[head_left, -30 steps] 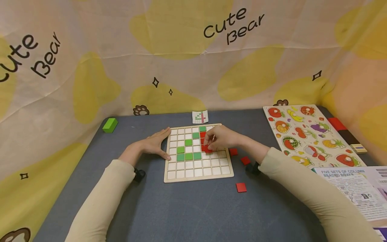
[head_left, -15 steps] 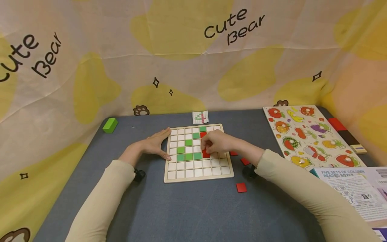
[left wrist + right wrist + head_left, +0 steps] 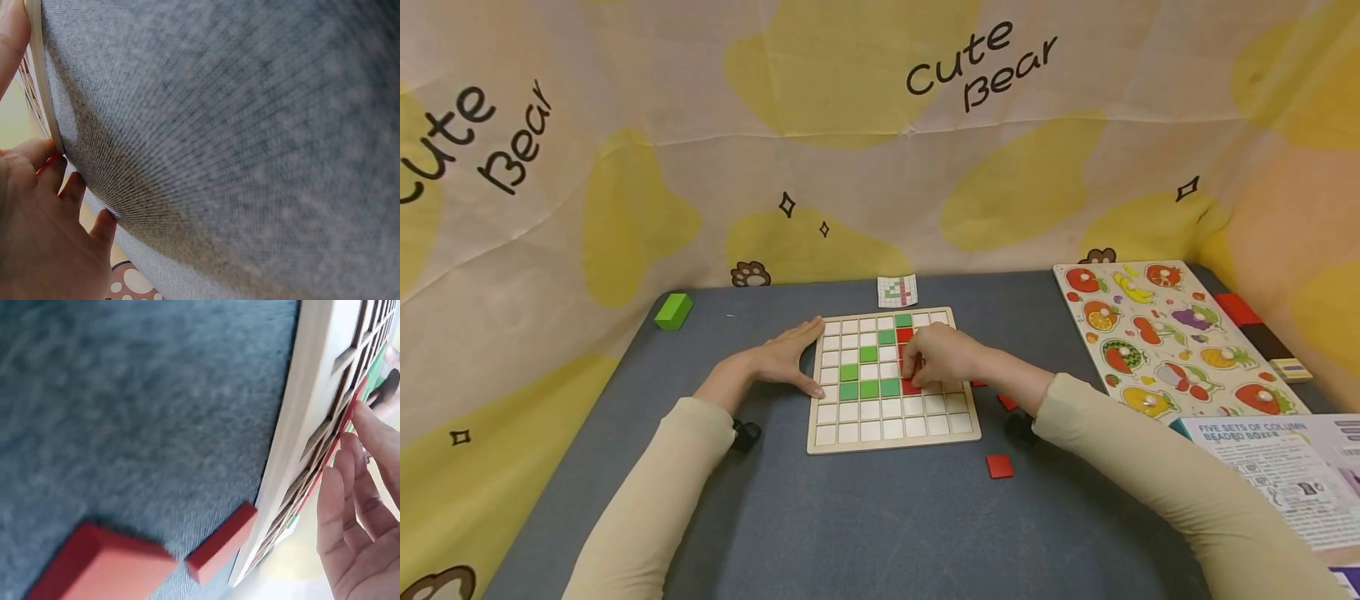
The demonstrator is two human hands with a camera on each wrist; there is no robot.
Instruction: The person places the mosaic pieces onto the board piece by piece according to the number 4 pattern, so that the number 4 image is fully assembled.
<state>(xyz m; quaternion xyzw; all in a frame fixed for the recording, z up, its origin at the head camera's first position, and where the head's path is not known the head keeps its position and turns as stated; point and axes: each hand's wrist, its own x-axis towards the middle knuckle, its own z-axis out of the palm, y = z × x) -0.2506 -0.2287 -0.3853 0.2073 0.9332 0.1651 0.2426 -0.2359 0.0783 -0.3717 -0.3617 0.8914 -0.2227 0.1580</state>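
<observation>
In the head view, a wooden grid board (image 3: pixel 891 449) with white cells lies mid-table. Several green tiles (image 3: pixel 868 388) form a stepped pattern on it, beside a column of red tiles (image 3: pixel 905 333) partly covered by my right hand (image 3: pixel 951 354). That hand pinches a red tile (image 3: pixel 911 387) at the column's lower end, low against its cell. The right wrist view has the thumb (image 3: pixel 369 422) on a red tile's edge. My left hand (image 3: pixel 782 354) rests spread along the board's left side, thumb on the frame; the left wrist view shows its fingertips (image 3: pixel 53 149) at the board's edge.
Loose red tiles (image 3: pixel 999 466) lie right of the board. A small pattern card (image 3: pixel 897 292) sits behind it. A green block (image 3: pixel 673 311) stands at the back left. On the right are a fruit puzzle board (image 3: pixel 1165 342) and a printed box (image 3: pixel 1270 475).
My right hand has brought the red tile slightly nearer to me, down into the row of the lower green tiles. My left hand has stayed in place.
</observation>
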